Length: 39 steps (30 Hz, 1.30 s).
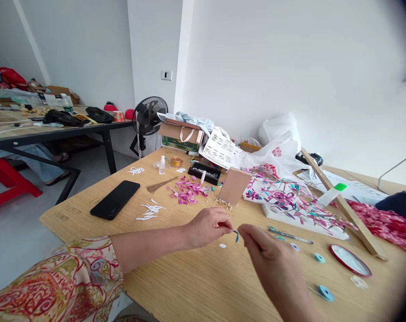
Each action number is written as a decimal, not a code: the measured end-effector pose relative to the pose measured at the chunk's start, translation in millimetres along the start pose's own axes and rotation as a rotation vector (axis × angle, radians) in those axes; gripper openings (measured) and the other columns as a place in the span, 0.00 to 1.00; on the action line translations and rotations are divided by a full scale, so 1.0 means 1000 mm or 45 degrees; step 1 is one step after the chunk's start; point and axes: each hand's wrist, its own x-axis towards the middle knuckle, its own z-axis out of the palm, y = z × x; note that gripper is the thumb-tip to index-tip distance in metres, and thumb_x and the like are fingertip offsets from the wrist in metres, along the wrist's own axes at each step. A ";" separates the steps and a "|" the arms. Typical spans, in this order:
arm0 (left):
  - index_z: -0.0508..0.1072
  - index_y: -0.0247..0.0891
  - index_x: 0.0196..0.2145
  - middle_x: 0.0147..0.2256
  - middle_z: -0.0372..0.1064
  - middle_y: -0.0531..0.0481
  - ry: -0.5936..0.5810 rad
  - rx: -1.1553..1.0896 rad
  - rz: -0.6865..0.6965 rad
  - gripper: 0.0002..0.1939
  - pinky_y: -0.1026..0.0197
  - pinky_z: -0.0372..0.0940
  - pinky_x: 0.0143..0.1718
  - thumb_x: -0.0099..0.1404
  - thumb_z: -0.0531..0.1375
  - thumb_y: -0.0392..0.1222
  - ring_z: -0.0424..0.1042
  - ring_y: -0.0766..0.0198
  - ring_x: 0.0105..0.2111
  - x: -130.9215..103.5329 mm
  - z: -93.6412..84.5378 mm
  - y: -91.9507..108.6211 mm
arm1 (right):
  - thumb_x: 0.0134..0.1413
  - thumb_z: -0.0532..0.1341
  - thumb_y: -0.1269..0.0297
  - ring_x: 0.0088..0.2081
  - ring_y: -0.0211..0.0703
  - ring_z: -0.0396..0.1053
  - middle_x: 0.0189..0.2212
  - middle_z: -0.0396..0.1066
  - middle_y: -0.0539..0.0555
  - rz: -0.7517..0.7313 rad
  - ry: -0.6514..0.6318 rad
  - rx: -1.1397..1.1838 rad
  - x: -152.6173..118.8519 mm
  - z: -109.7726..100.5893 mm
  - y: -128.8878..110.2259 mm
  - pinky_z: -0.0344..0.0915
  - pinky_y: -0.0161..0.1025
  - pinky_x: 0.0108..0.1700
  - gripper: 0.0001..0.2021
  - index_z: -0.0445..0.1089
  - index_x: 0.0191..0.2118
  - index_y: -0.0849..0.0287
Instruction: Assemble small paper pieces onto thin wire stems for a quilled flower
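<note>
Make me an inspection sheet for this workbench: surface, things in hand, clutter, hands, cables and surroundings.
Surface: wooden table, dark written marks near its left corner.
Things in hand: small curved blue strip, above a white disc.
Clutter: black phone, white cutouts, pink petals, blue spool, wooden bar, plastic bags.
Hands: left hand appears to pinch the blue strip; right hand is close beside it, fingers curled, grip unclear.
Cables: white cable on the second table; dark cord by the wall.
Surroundings: black fan, red stool, a person's legs under the second table.
</note>
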 end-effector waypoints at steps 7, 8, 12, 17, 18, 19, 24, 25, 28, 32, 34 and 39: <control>0.69 0.32 0.25 0.23 0.64 0.54 0.070 -0.623 -0.330 0.04 0.68 0.57 0.30 0.51 0.59 0.37 0.62 0.72 0.26 -0.004 0.000 0.007 | 0.51 0.50 0.57 0.17 0.36 0.62 0.14 0.64 0.48 0.286 -0.178 0.297 0.010 0.026 0.031 0.57 0.29 0.20 0.15 0.68 0.24 0.58; 0.69 0.32 0.25 0.23 0.64 0.55 0.126 -0.622 -0.343 0.04 0.68 0.57 0.30 0.51 0.59 0.37 0.62 0.72 0.26 -0.003 0.000 0.007 | 0.52 0.49 0.57 0.17 0.35 0.62 0.14 0.64 0.48 0.278 -0.189 0.313 0.003 0.035 0.030 0.57 0.29 0.20 0.16 0.67 0.23 0.58; 0.69 0.33 0.24 0.23 0.64 0.54 0.245 -0.413 -0.293 0.01 0.68 0.57 0.30 0.51 0.58 0.33 0.62 0.71 0.26 0.000 0.000 -0.001 | 0.55 0.47 0.60 0.17 0.34 0.62 0.14 0.63 0.47 0.074 -0.171 0.203 -0.021 0.048 0.010 0.57 0.28 0.21 0.16 0.67 0.24 0.58; 0.70 0.35 0.22 0.24 0.64 0.52 0.059 0.055 0.034 0.05 0.67 0.57 0.33 0.53 0.57 0.32 0.63 0.69 0.29 0.000 0.002 -0.005 | 0.54 0.46 0.62 0.17 0.34 0.60 0.15 0.63 0.48 -0.099 -0.073 -0.034 -0.011 0.013 -0.004 0.53 0.28 0.20 0.16 0.66 0.22 0.57; 0.71 0.36 0.22 0.24 0.64 0.53 0.003 0.067 0.069 0.05 0.66 0.57 0.34 0.53 0.57 0.32 0.63 0.69 0.29 -0.001 0.003 -0.005 | 0.53 0.47 0.62 0.18 0.34 0.62 0.15 0.64 0.48 -0.080 -0.053 -0.044 -0.005 0.006 -0.002 0.54 0.29 0.21 0.15 0.66 0.23 0.56; 0.71 0.36 0.22 0.24 0.65 0.53 -0.043 0.038 0.075 0.05 0.66 0.57 0.35 0.53 0.57 0.32 0.63 0.69 0.29 -0.002 0.003 -0.003 | 0.52 0.47 0.61 0.19 0.35 0.62 0.16 0.65 0.48 -0.042 -0.037 -0.031 0.002 0.001 0.003 0.54 0.29 0.21 0.14 0.67 0.24 0.56; 0.70 0.33 0.23 0.23 0.65 0.54 -0.019 -0.531 -0.239 0.03 0.67 0.57 0.30 0.50 0.59 0.36 0.63 0.71 0.25 -0.005 0.003 0.006 | 0.50 0.50 0.58 0.17 0.35 0.60 0.14 0.62 0.47 0.289 -0.156 0.329 0.015 0.016 0.031 0.55 0.30 0.20 0.13 0.65 0.22 0.58; 0.70 0.33 0.23 0.22 0.64 0.55 0.039 -0.618 -0.298 0.03 0.67 0.57 0.30 0.50 0.59 0.36 0.62 0.71 0.25 -0.005 0.002 0.007 | 0.51 0.50 0.58 0.16 0.35 0.59 0.13 0.61 0.46 0.331 -0.192 0.433 0.011 0.025 0.033 0.55 0.30 0.20 0.13 0.63 0.22 0.58; 0.69 0.32 0.23 0.22 0.63 0.55 0.198 -0.668 -0.357 0.03 0.68 0.57 0.30 0.51 0.59 0.35 0.62 0.72 0.25 -0.003 0.001 0.006 | 0.51 0.49 0.57 0.16 0.34 0.59 0.14 0.60 0.46 0.377 -0.260 0.586 -0.006 0.049 0.027 0.55 0.29 0.19 0.14 0.62 0.22 0.58; 0.69 0.32 0.22 0.24 0.63 0.54 0.226 -0.338 -0.223 0.02 0.68 0.57 0.31 0.51 0.57 0.31 0.62 0.71 0.27 -0.001 0.002 -0.003 | 0.54 0.47 0.60 0.17 0.35 0.60 0.14 0.62 0.47 0.186 -0.201 0.278 -0.021 0.049 0.003 0.54 0.29 0.21 0.15 0.64 0.24 0.58; 0.69 0.33 0.22 0.25 0.63 0.53 0.146 -0.108 -0.085 0.04 0.68 0.57 0.32 0.52 0.57 0.30 0.62 0.70 0.28 -0.001 0.003 -0.007 | 0.54 0.46 0.62 0.17 0.35 0.59 0.14 0.62 0.48 0.083 -0.166 0.083 -0.017 0.035 -0.004 0.52 0.30 0.21 0.15 0.64 0.22 0.57; 0.71 0.35 0.22 0.24 0.65 0.53 -0.064 -0.077 0.005 0.04 0.66 0.57 0.34 0.52 0.57 0.32 0.62 0.68 0.29 -0.002 0.003 -0.007 | 0.51 0.49 0.61 0.18 0.36 0.59 0.15 0.63 0.48 0.097 -0.120 -0.008 0.009 0.004 0.011 0.52 0.31 0.22 0.12 0.67 0.24 0.56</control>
